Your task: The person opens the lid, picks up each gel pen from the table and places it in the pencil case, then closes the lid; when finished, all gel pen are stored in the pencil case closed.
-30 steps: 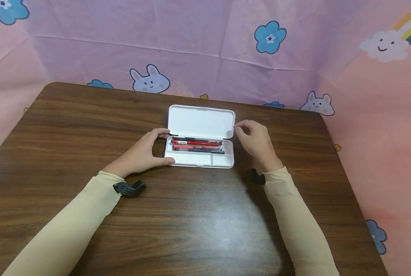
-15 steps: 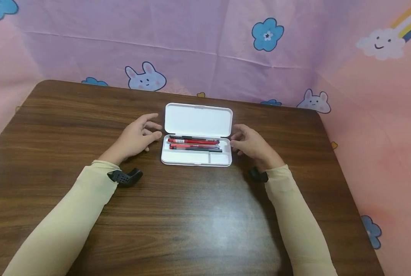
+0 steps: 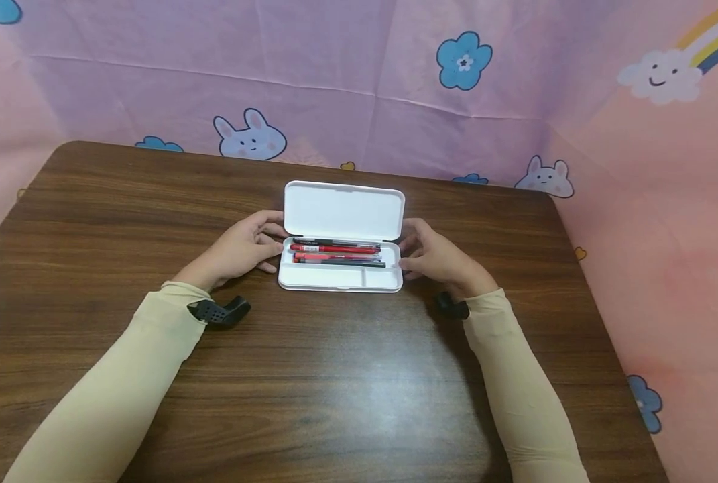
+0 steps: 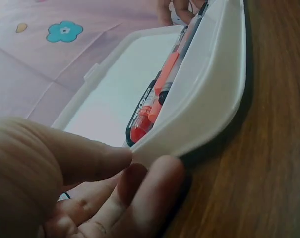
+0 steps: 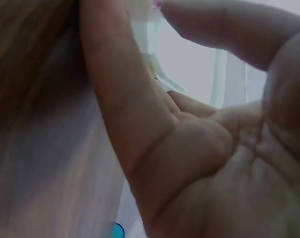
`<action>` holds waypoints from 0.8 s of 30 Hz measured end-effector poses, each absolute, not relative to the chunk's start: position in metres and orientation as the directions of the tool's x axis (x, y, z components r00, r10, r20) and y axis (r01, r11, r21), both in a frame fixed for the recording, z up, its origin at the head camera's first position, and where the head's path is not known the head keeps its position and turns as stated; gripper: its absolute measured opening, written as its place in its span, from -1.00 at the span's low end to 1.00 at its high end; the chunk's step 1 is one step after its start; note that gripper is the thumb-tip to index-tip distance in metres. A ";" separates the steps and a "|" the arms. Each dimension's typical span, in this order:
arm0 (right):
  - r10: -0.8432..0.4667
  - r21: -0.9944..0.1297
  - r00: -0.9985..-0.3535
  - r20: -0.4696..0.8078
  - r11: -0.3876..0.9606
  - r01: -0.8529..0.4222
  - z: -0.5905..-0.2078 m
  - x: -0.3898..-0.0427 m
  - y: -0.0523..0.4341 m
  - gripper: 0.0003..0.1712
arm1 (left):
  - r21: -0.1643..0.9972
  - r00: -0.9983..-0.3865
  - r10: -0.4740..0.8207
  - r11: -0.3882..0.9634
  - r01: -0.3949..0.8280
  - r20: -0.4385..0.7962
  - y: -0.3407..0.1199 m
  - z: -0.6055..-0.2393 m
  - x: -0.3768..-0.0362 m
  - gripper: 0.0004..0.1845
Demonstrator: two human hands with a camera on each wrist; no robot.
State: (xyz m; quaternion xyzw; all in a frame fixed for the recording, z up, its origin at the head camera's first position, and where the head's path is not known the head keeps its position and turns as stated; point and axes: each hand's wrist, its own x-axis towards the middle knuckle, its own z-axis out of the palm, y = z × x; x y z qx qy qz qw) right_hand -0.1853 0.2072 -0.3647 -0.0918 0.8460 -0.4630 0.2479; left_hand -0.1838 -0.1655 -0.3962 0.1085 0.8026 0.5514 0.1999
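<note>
A white pencil case (image 3: 340,280) lies open in the middle of the brown table (image 3: 346,382), its lid (image 3: 343,211) standing up at the back. Red and black pens (image 3: 334,249) lie in the rear compartment; the front compartments are bare. My left hand (image 3: 272,249) holds the case's left end, and the left wrist view shows the thumb (image 4: 90,153) on the rim of the case (image 4: 209,99) with fingers curled under it, next to the pens (image 4: 150,111). My right hand (image 3: 408,249) curls round the right end; the right wrist view shows white plastic (image 5: 189,64) between thumb and fingers.
Black wrist camera mounts (image 3: 220,312) (image 3: 452,307) rest on the table by my cream sleeves. A pink and purple cloth (image 3: 359,100) printed with bunnies and flowers hangs behind the table and along its right side.
My right hand has dropped from the lid's right corner to the tray's right end. Both hands drew back from the case half a second ago and have closed in on its ends again.
</note>
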 end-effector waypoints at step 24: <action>-0.596 -0.803 -0.741 -0.309 0.581 -0.133 -0.349 -0.178 0.223 -0.47 | 0.850 -0.852 0.486 0.517 0.104 -0.192 -0.172 -0.378 -0.172 -0.19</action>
